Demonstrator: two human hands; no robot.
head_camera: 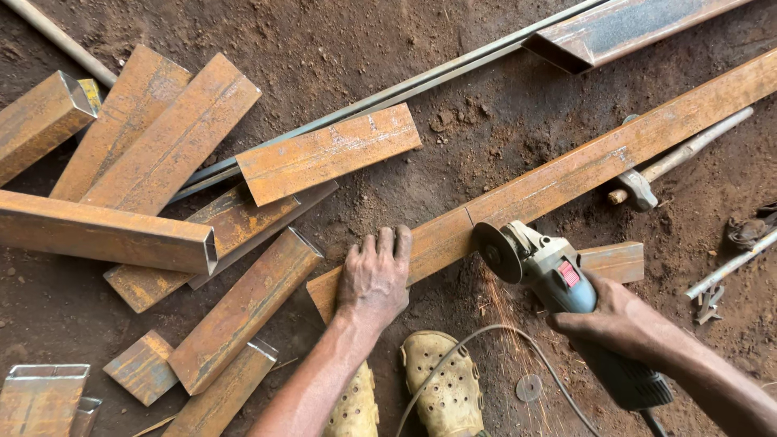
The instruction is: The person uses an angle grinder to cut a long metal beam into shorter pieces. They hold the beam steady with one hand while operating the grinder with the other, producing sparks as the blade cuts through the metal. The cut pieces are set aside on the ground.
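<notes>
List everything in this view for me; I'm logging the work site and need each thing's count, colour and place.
long steel tube: one, rusty brown, slanting across the ground at centre
cut tube pieces: about a dozen, rusty, heaped at left
angle grinder: one, grey-green, disc at the long tube, sparks below
hammer: one, wooden handle, upper right
loose disc: one, grey, on the dirt
clogs: two, yellowish, bottom centre
left hand: pressing on the long tube
right hand: gripping the grinder

hands: 2 [374, 279] | angle grinder: 1 [558, 279] | long rusty steel tube: 1 [566, 174] | cut tube pieces: about 11 [328, 152] | hammer: 1 [672, 162] | yellow clogs: 2 [445, 388] | loose grinding disc: 1 [528, 388]
</notes>
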